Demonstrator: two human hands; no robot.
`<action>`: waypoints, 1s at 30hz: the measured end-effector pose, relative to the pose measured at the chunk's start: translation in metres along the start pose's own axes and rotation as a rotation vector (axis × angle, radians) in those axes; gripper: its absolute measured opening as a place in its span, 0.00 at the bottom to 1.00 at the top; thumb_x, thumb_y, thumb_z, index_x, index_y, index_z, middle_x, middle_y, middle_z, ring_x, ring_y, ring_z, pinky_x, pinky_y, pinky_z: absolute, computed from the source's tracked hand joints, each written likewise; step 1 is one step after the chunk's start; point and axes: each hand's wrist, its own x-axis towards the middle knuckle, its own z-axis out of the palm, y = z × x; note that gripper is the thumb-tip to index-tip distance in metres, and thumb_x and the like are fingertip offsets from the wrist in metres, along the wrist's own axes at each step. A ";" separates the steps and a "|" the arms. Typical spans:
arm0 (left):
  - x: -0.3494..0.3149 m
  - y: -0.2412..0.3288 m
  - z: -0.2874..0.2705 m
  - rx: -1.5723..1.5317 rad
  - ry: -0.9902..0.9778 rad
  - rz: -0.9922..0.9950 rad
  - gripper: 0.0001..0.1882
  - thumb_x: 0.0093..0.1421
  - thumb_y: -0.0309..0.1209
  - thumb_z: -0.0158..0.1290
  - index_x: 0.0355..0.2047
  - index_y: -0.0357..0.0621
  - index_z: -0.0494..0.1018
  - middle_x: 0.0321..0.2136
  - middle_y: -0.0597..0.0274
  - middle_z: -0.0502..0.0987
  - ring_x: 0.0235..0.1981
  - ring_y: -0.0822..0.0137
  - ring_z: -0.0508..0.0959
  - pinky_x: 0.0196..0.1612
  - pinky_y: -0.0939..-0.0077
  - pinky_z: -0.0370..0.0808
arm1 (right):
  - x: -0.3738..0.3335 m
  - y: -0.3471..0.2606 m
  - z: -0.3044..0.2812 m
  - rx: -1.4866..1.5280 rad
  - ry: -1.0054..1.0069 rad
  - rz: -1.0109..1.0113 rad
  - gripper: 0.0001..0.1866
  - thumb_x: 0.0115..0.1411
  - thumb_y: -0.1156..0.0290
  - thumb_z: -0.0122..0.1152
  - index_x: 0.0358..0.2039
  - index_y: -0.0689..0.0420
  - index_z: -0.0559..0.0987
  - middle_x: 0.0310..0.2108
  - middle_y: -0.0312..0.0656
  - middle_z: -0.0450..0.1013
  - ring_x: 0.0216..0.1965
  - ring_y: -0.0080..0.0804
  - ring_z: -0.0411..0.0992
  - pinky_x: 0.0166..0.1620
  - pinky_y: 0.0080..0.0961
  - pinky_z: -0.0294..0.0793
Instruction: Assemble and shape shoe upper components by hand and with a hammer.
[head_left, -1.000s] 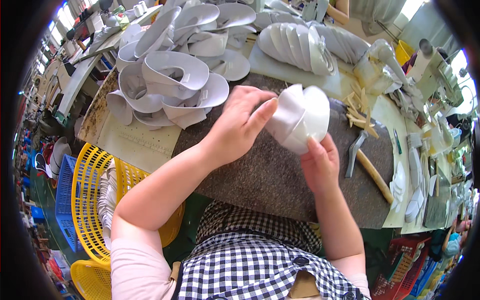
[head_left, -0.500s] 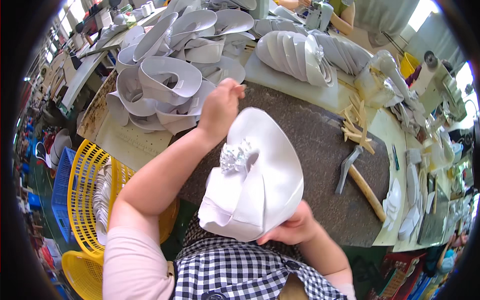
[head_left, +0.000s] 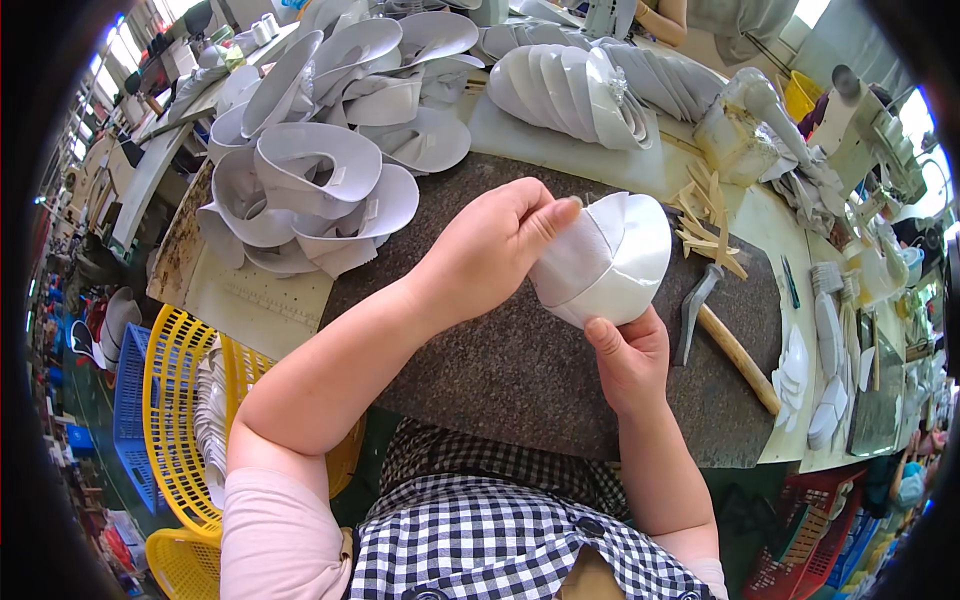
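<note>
A glossy white shoe upper (head_left: 612,262) is held up over the dark stone-like slab (head_left: 520,395), its overlapping panels facing me. My left hand (head_left: 490,248) grips its left edge with the thumb laid across the top. From below right, my right hand (head_left: 632,362) pinches its lower edge between thumb and fingers. Just right of that hand lies a hammer (head_left: 735,355) with a wooden handle and grey metal head. The sparkly ornament seen on the upper earlier is hidden now.
A heap of white uppers (head_left: 320,170) covers the back left, and a nested row of them (head_left: 560,95) stands behind the slab. Wooden sticks (head_left: 708,225) and a glue-stained container (head_left: 735,135) are on the right. A yellow basket (head_left: 180,400) stands low at left.
The upper has gone from near my body to farther out and right, and turned so its ornament no longer shows. My left hand has come from the heap and taken hold of it.
</note>
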 end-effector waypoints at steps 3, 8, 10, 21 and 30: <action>-0.005 -0.009 -0.006 -0.060 -0.040 -0.058 0.25 0.68 0.51 0.45 0.30 0.38 0.71 0.24 0.68 0.69 0.29 0.76 0.66 0.35 0.78 0.67 | 0.000 0.004 0.002 -0.027 -0.040 0.008 0.21 0.59 0.71 0.66 0.50 0.62 0.73 0.45 0.38 0.76 0.44 0.22 0.72 0.49 0.22 0.70; -0.013 -0.005 -0.004 -0.230 -0.049 0.034 0.17 0.68 0.40 0.48 0.29 0.39 0.69 0.22 0.67 0.70 0.27 0.76 0.67 0.32 0.79 0.67 | 0.001 0.007 0.001 -0.027 -0.020 0.060 0.19 0.59 0.72 0.66 0.50 0.62 0.74 0.44 0.38 0.76 0.44 0.22 0.72 0.48 0.21 0.70; -0.018 -0.001 0.006 -0.054 0.127 0.188 0.12 0.68 0.33 0.49 0.29 0.39 0.69 0.21 0.65 0.70 0.25 0.75 0.66 0.30 0.79 0.67 | 0.000 0.007 0.001 0.000 -0.028 0.048 0.19 0.59 0.73 0.66 0.49 0.62 0.74 0.44 0.37 0.76 0.44 0.22 0.72 0.48 0.21 0.71; 0.000 -0.023 0.035 0.156 0.259 0.378 0.06 0.62 0.30 0.53 0.32 0.41 0.71 0.26 0.54 0.76 0.27 0.56 0.77 0.31 0.67 0.73 | -0.002 0.009 0.004 0.085 -0.043 0.032 0.17 0.58 0.75 0.65 0.48 0.62 0.75 0.45 0.40 0.76 0.46 0.25 0.73 0.51 0.25 0.70; -0.048 -0.028 0.048 0.204 0.449 0.619 0.12 0.53 0.26 0.62 0.38 0.43 0.75 0.35 0.58 0.74 0.35 0.61 0.75 0.36 0.70 0.74 | 0.003 0.011 0.003 0.156 0.120 -0.019 0.14 0.58 0.76 0.65 0.45 0.61 0.77 0.45 0.39 0.76 0.48 0.26 0.72 0.55 0.28 0.68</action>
